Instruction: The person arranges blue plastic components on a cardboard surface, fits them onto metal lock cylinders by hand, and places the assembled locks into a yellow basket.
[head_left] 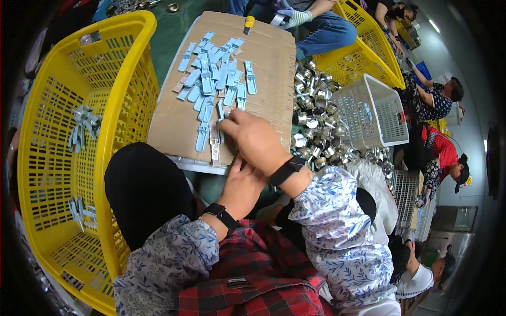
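Observation:
My right hand [256,138] reaches over the near edge of a cardboard sheet [274,68] and pinches a light blue flat metal strip [221,113] between thumb and forefinger. My left hand [241,187] sits just below it, partly hidden under the right wrist; what it holds is hidden. A pile of light blue strips [216,73] covers the middle of the cardboard. One blue strip [203,138] and a bare metal strip [214,145] lie at the near edge by my fingers.
A large yellow plastic basket [121,105] with a few finished strips stands at my left. Shiny metal cylinders [316,121] are heaped right of the cardboard, beside a white basket [377,105]. Other people sit at the far end and along the right. A yellow cutter [249,22] lies at the cardboard's far edge.

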Demonstrator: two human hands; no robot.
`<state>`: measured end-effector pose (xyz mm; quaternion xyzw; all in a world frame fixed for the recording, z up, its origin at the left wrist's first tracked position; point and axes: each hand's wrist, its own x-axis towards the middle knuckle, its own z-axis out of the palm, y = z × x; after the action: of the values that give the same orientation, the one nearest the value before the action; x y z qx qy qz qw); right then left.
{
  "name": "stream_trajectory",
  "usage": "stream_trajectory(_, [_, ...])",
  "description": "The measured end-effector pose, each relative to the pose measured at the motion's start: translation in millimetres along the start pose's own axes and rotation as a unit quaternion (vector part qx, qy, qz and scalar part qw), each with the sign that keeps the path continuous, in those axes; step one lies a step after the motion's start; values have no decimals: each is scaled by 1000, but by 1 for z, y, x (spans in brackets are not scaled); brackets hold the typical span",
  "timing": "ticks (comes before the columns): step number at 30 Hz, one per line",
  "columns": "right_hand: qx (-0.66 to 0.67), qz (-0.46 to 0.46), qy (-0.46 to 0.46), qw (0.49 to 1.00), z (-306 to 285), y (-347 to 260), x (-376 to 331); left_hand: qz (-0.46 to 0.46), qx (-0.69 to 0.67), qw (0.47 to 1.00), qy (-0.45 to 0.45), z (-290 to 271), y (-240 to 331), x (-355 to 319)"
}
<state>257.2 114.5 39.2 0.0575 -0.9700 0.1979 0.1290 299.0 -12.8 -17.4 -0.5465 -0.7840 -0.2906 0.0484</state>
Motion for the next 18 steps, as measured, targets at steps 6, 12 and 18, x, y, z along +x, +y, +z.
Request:
stream_trajectory(6, [-47, -181, -69, 980, 14, 27, 12, -13, 16, 996, -82, -10, -1, 6])
stream_trajectory(12, [-98, -255, -1, 962, 25, 49, 9, -18, 43, 984, -174, -24, 13, 14])
stream_trajectory(18, [-174, -341, 25, 923, 28, 37, 14, 45, 77, 982, -167, 3, -5, -4])
